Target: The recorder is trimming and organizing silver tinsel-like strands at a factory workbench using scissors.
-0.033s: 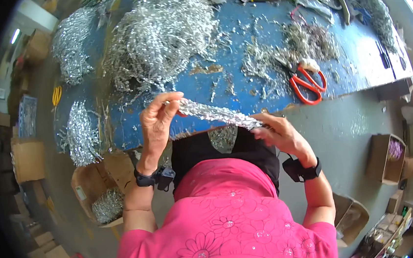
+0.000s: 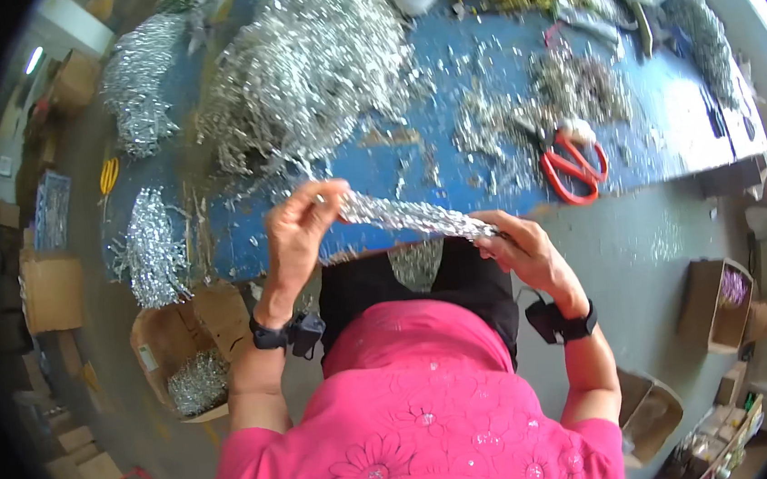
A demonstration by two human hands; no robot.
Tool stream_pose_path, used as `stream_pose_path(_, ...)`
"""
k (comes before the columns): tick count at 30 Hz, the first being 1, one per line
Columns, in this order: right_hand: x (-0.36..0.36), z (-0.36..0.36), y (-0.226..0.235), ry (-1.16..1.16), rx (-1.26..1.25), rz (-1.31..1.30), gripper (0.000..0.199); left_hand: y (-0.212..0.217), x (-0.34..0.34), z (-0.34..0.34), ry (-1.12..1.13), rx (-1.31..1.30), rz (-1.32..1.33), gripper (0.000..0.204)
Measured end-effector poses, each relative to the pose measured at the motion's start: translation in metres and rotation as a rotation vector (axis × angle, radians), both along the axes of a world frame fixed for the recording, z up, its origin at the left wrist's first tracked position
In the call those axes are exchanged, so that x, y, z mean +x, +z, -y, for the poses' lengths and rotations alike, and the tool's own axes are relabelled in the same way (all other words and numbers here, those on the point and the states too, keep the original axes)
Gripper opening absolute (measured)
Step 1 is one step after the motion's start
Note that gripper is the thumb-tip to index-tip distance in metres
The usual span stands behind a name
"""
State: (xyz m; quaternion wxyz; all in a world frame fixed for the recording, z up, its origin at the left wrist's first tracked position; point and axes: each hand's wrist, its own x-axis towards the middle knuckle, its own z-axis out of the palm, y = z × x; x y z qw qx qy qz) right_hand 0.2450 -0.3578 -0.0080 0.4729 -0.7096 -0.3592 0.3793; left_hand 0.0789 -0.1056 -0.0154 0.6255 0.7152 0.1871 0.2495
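One long silver tinsel bunch (image 2: 416, 216) slants between the left hand (image 2: 296, 222) and right hand (image 2: 531, 252), both pinching it.

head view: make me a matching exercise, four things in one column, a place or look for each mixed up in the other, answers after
Things
1. silver tinsel strand
2. red-handled scissors
3. cardboard box with silver tinsel inside
4. pink shirt

Places and looks
A. lower than the blue tabletop, on the person's left
B. flower-patterned
C. held between the left hand and the right hand
D. on the blue tabletop, toward the person's right

Pairs: 1-C, 2-D, 3-A, 4-B
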Motion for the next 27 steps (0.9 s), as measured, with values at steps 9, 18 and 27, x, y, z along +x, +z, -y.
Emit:
stream_pose_path(9, 0.01, -0.02, -0.029, -0.093, 0.055, 0.907, 0.045, -0.029, -0.028, -0.004, -0.067, 0.545, -0.045, 0.016)
stream_pose_path(18, 0.007, -0.042, -0.04, 0.016, 0.104, 1.068, 0.039, -0.035, -0.035, -0.034, -0.058, 0.658, -0.058, 0.019)
stream_pose_path(27, 0.003, -0.044, -0.044, 0.022, 0.082, 1.036, 0.038, -0.046, -0.054, -0.037, 0.059, 0.747, -0.124, 0.013)
